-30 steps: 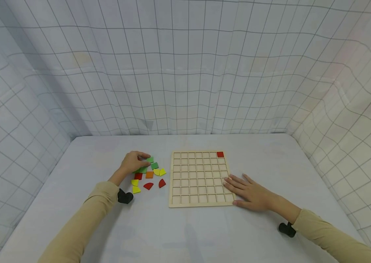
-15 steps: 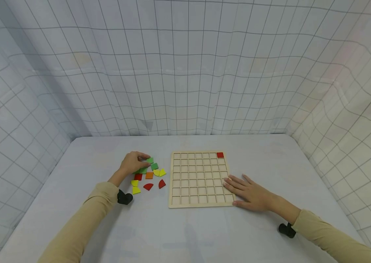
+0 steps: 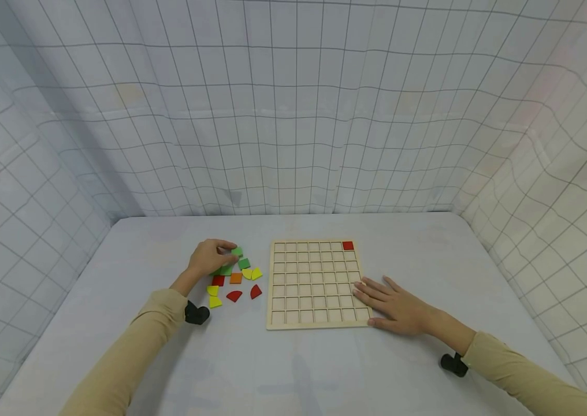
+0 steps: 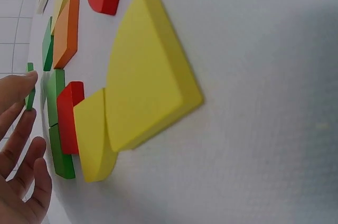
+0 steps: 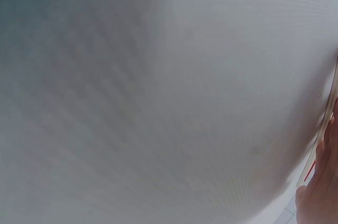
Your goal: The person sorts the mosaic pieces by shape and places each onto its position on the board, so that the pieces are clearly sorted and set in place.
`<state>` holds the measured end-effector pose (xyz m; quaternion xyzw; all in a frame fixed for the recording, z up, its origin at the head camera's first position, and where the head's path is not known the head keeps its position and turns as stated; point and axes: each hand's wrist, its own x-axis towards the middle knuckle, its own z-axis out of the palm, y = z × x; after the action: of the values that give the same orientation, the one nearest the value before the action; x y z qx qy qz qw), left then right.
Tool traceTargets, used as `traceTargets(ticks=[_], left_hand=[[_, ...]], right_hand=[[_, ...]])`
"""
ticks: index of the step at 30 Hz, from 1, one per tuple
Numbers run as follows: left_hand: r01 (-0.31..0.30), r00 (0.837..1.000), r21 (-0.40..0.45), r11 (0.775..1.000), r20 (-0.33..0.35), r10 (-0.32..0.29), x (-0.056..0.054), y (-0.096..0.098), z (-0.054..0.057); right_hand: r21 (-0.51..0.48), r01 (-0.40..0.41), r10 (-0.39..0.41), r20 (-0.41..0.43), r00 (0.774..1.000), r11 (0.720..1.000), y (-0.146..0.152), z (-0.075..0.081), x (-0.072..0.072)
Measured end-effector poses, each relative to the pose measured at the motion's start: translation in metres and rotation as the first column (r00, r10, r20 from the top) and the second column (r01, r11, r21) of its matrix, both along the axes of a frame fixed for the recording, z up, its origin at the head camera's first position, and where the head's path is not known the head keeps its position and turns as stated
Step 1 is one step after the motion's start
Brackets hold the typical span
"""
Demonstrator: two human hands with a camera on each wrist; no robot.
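Tiles lie beside our left hand: four yellow, three red, one orange, three green; it pinches a fourth green tile. Between our hands sits one grid board, with one more red tile beyond our right hand, which rests, fingers straight, on the board's right edge. A curtain rises beyond both hands; a strip of table separates tiles and board.

Wrist views crop hands; sleeves cropped
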<state>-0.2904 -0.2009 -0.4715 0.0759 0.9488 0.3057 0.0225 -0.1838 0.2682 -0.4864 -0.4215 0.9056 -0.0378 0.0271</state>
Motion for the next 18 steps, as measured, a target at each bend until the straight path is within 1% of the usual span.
traceTargets(ticks=[6,10,12,18], left_hand=[[-0.010,0.999,0.008,1.000,-0.045,0.010,-0.001,0.005,0.001],[-0.015,0.998,0.007,1.000,-0.056,0.015,-0.003,0.010,0.002],[-0.018,0.998,0.012,1.000,-0.058,0.019,-0.003,0.014,0.003],[0.008,0.997,0.043,0.999,-0.075,-0.005,-0.004,0.025,0.003]], right_hand=[[-0.020,-0.005,0.005,0.007,1.000,1.000,0.000,0.000,0.000],[-0.042,-0.014,0.014,0.003,1.000,0.999,-0.001,0.000,0.000],[-0.036,-0.013,0.013,0.001,1.000,0.999,-0.001,0.000,0.000],[-0.010,-0.002,0.002,0.004,1.000,1.000,0.000,-0.002,0.000]])
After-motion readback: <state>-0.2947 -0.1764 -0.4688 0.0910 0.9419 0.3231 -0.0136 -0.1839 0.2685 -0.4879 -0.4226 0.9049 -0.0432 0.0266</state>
